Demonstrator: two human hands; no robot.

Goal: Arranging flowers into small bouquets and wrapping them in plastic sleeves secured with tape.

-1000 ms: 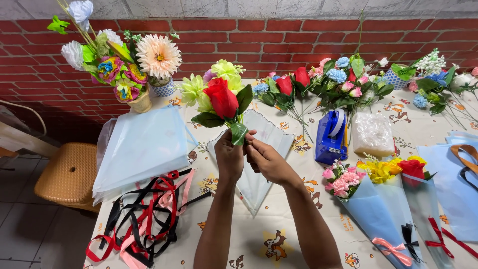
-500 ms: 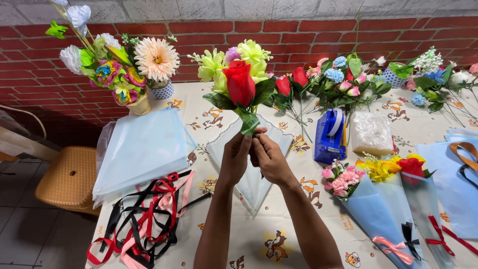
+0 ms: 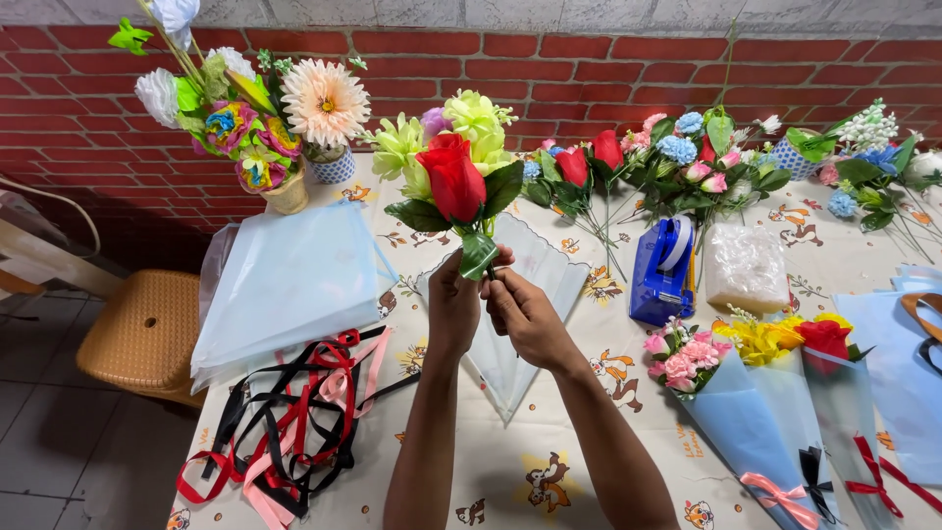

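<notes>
Both hands are up over the table, wrapped around the stems of a small bunch of flowers. The left hand is closed tight on the stems just under a big green leaf, and the right hand is pressed against it from the side, its fingers curled in on the same stems. The bunch stands upright: a red rose in front, pale green and yellow blooms and a bit of purple behind it.

Taking that bunch as the mark, a folded sheet of clear wrapping lies on the table right below it, partly hidden by the hands. To its left sits a stack of light blue wrapping sheets, with a tangle of red, black and pink ribbons nearer the table edge. Farther left and back, against the brick wall, a vase of mixed flowers stands at the corner. To the right of the bunch, loose red, pink and blue flowers lie along the wall, and in front of them stand a blue tape dispenser and a clear plastic packet. Well to the right and lower, finished bouquets in blue paper lie side by side, tied with bows. Left of the table there is a woven stool.
</notes>
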